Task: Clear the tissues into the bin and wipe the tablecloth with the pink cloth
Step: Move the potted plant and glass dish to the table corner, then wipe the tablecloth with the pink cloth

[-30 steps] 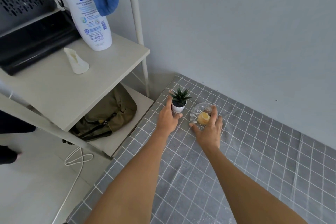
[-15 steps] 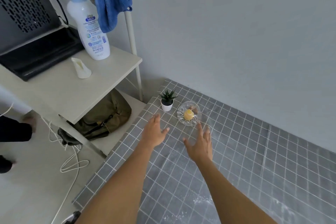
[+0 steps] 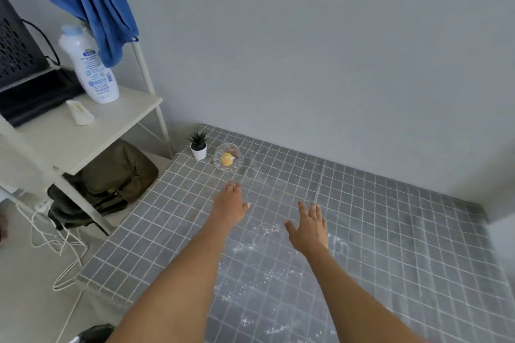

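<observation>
Two bare hands reach out over the table in front of me, and neither holds anything. The left hand (image 3: 230, 205) hovers palm down with its fingers straight and close together, thumb out to the side; the right hand (image 3: 309, 227) sits a little nearer to me and further right, its fingers spread and relaxed. I cannot tell whether either palm actually touches the surface or floats just above it. Beneath both lies the grey tablecloth (image 3: 390, 245) with its white grid lines, running from the wall down to the near edge, so the cloth I am meant to wipe is directly under and all around the hands. White specks (image 3: 262, 230) are scattered on it between the two hands and down along my forearms toward the bottom of the view. Beyond the left hand's fingertips, near the far left corner of the table, I see a small potted plant (image 3: 198, 145) in a white pot and, just beside it to the right, a clear glass dish (image 3: 228, 161) holding something yellow; both are apart from the hands. To the left of the table stands a white shelf unit (image 3: 83, 131) carrying a white lotion bottle (image 3: 90, 67), with a blue towel (image 3: 97, 8) draped over its upper rail and an olive bag (image 3: 111, 175) on its lower level.
</observation>
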